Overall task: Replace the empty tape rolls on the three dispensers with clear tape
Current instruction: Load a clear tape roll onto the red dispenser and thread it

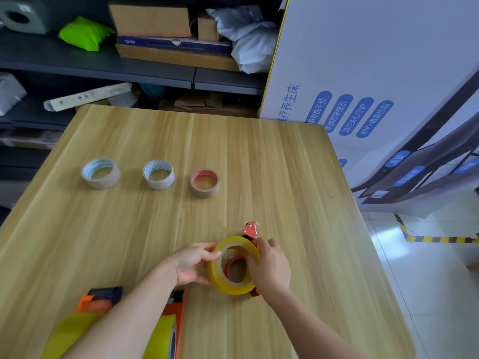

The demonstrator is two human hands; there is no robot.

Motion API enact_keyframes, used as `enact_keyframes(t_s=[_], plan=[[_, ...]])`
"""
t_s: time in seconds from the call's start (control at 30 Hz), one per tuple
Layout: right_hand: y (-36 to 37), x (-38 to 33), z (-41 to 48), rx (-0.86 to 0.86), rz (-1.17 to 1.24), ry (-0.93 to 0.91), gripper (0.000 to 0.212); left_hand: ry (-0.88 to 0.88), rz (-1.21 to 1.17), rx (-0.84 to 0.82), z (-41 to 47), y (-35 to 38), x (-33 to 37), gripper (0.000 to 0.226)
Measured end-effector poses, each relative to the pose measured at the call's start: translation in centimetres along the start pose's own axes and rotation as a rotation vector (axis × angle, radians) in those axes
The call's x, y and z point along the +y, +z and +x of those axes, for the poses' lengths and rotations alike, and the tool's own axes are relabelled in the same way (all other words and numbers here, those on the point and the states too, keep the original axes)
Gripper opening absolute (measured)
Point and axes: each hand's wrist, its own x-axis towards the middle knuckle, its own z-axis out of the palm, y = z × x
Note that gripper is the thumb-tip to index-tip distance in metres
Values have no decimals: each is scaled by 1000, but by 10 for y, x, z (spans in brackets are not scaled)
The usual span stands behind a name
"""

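A roll of clear yellowish tape (230,286) sits over the hub of a red dispenser (250,230) lying on the wooden table (285,177). My left hand (193,265) grips the roll's left rim. My right hand (269,265) grips its right rim, with the thumb inside the core. Three empty cardboard cores stand in a row farther back: one with pale blue print (101,173), one with a blue dotted lining (158,174), one with a red lining (204,183). Two orange dispensers with tape rolls lie near me, one at the left (99,299) and one in the middle (172,322).
Dark shelves (103,68) with cardboard boxes, a green bag and grey parcels stand behind the table. A big white printed carton (375,73) leans at the right. Tiled floor with yellow-black hazard tape (435,239) lies to the right of the table.
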Motion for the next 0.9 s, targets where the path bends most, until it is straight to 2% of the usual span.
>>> enact_keyframes(t_s=[0.13, 0.37, 0.57, 0.73, 0.8, 0.9], plan=[[-2, 8, 2, 16, -68, -14, 25, -10, 15, -13, 8, 7, -2, 25], [-5, 11, 9, 17, -119, -60, 27, 12, 170, 156, 23, 22, -6, 18], [-12, 16, 14, 50, -187, -91, 31, 28, 89, 110, 27, 20, -11, 23], [-14, 26, 13, 44, -251, -62, 25, 19, 187, 124, 33, 36, -11, 28], [-13, 34, 11, 41, -182, -51, 23, 18, 212, 115, 35, 39, -12, 31], [-15, 45, 11, 85, 99, 29, 23, 25, 212, 103, 36, 39, -14, 32]])
